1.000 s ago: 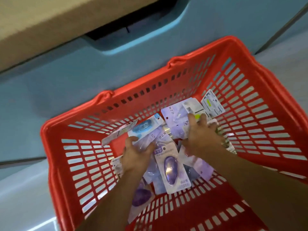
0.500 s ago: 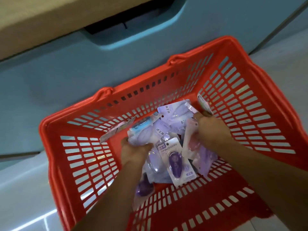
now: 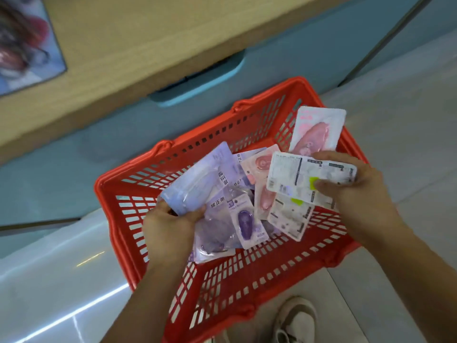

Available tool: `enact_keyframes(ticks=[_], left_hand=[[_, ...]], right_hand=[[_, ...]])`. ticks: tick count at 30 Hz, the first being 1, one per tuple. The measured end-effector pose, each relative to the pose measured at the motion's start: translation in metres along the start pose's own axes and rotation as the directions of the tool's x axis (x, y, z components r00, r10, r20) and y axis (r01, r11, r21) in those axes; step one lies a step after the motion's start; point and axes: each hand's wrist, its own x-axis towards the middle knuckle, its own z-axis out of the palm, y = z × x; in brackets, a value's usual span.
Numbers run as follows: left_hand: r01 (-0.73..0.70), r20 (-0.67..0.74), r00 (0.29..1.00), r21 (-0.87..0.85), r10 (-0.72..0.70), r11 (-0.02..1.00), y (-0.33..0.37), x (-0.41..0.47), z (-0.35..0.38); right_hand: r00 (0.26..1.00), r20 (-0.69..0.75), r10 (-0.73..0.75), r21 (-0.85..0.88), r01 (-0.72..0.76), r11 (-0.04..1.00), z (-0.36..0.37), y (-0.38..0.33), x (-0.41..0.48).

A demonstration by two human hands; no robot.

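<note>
Clearly these are light goods: the purple packs (image 3: pixel 197 181) and the pink and white packs (image 3: pixel 291 177) are flat blister cards, each a stiff card back with a clear plastic bubble over a small oval item. Both bunches are held above the middle of the basket (image 3: pixel 202 128), fanned out like playing cards. The left hand (image 3: pixel 170 226) pinches the purple bunch at its lower corner, thumb on top and fingers curled beneath, over the basket's left half. The right hand (image 3: pixel 356 191) clamps the pink and white bunch by its right-hand edges, thumb pressed on the printed back of the topmost card, over the basket's right half. I judge that weight is no trouble, but slip is: glossy plastic faces slide on one another, and a fan held by one corner may shed its outer cards down into the basket. A firmer hold would come from squaring each bunch and gripping across the card edges, not on the bubbles, which look thin enough to dent. Near the basket's front wall a shoe (image 3: pixel 296 320) shows on the floor.
</note>
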Motion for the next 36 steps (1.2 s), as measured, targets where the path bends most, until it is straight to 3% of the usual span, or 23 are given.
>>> enact_keyframes(ticks=[3, 8, 14, 19, 22, 26, 31, 36], left_hand=[[-0.019, 0.043, 0.999, -0.137, 0.025, 0.990, 0.042, -0.021, -0.029], [0.031, 0.115, 0.993, -0.368, 0.013, 0.929, 0.120, -0.061, -0.078], [-0.064, 0.069, 0.993, -0.391, 0.098, 0.918, 0.238, -0.109, -0.161], [-0.216, 0.042, 0.965, -0.431, 0.258, 0.876, 0.362, -0.162, -0.251], [-0.180, 0.117, 0.947, -0.578, 0.300, 0.796, 0.432, -0.200, -0.300], [-0.126, 0.189, 0.925, -0.667, 0.329, 0.735, 0.497, -0.257, -0.316], [-0.231, 0.023, 0.934, -0.724, 0.357, 0.650, 0.558, -0.316, -0.325], [-0.307, -0.070, 0.921, -0.738, 0.384, 0.601, 0.603, -0.346, -0.343]], right_hand=[[0.988, 0.013, 0.156, 0.271, -0.154, 0.950, -0.009, -0.030, -0.025], [0.975, 0.078, 0.206, 0.403, -0.220, 0.889, -0.029, -0.102, -0.071], [0.993, 0.082, 0.086, 0.435, -0.114, 0.893, -0.053, -0.228, -0.136], [0.998, 0.055, 0.023, 0.502, -0.047, 0.864, -0.092, -0.354, -0.189], [0.998, 0.047, -0.048, 0.498, 0.018, 0.867, -0.110, -0.428, -0.223], [0.976, 0.148, -0.163, 0.497, 0.069, 0.865, -0.113, -0.514, -0.273], [0.956, 0.179, -0.231, 0.587, 0.085, 0.805, -0.123, -0.590, -0.323], [0.955, 0.109, -0.274, 0.584, 0.162, 0.795, -0.127, -0.640, -0.355]])
